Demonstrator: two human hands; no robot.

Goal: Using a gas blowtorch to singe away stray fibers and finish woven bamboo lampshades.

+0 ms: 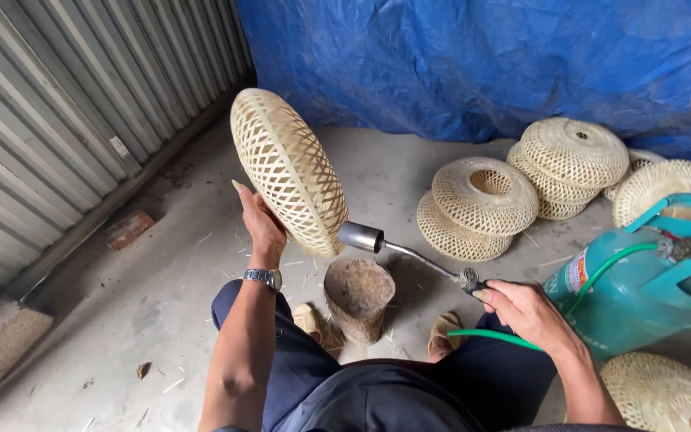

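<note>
Torch work, status: your left hand (261, 228) is clamped on the lower rim of the woven bamboo shade (288, 170), held up on edge, lattice face turned toward your right. Your right hand (525, 312) is clenched round the valve end of the gas torch (409, 250); its neck runs up and left from that grip, and the metal nozzle (361, 237) sits just beside the shade's bottom edge, almost touching. No flame visible in this view, so I can't tell whether it's lit.

Green hose (601, 276) loops from just below your right grip back to the teal gas cylinder (641, 284), which lies just right of that hand. Woven stump-like stand (358, 298) sits on the floor below the nozzle, between your feet. Finished shades (513, 188) are stacked beyond the right grip, against the blue tarp (481, 64). One more shade (661, 396) is just under your right forearm.

Risks as I judge them:
- Nozzle this close to thin dry strips: dwell in one spot and it chars or catches rather than singes.
- Left fingers are on the rim nearest the nozzle; a small drift of the torch puts heat on them.
- Hose runs close under the right grip and cylinder is within reach of the flame line; a swing right is bad.
- Bamboo scraps on the floor and the tarp behind are both fuel.
</note>
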